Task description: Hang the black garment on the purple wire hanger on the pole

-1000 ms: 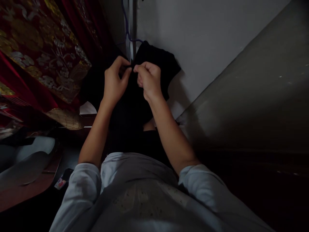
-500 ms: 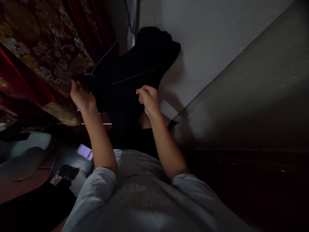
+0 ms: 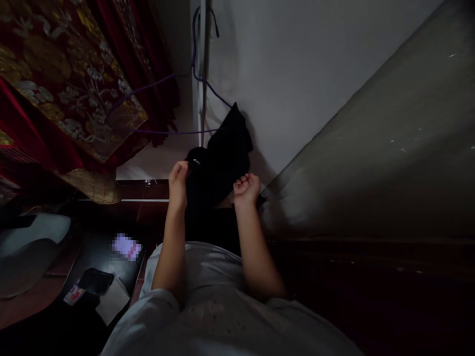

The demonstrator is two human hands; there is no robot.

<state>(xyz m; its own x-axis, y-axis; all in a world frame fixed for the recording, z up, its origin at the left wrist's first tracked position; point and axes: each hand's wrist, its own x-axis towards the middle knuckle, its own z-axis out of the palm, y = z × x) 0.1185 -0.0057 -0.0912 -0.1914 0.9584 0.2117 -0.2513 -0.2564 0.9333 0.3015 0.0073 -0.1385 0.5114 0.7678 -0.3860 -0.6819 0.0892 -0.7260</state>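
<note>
A black garment [image 3: 222,158] hangs in front of me, its top corner caught on the right arm of a purple wire hanger [image 3: 174,131] that hangs from a pole by the white wall. My left hand [image 3: 178,180] is closed, pinching the garment's left edge. My right hand [image 3: 246,189] is curled shut on the garment's lower right part. Both hands are low, just above my lap, and the hanger's left arm and bottom wire are bare.
A red and gold embroidered cloth [image 3: 70,84] hangs at the left. Below it a dark surface holds a lit phone [image 3: 126,247], a dark phone [image 3: 94,282] and a white paper [image 3: 111,301]. A grey slanted panel [image 3: 371,163] fills the right side.
My hands have come down from the hanger's top, pulling the black garment down with them. The garment has slipped off most of the hanger, which now shows bare.
</note>
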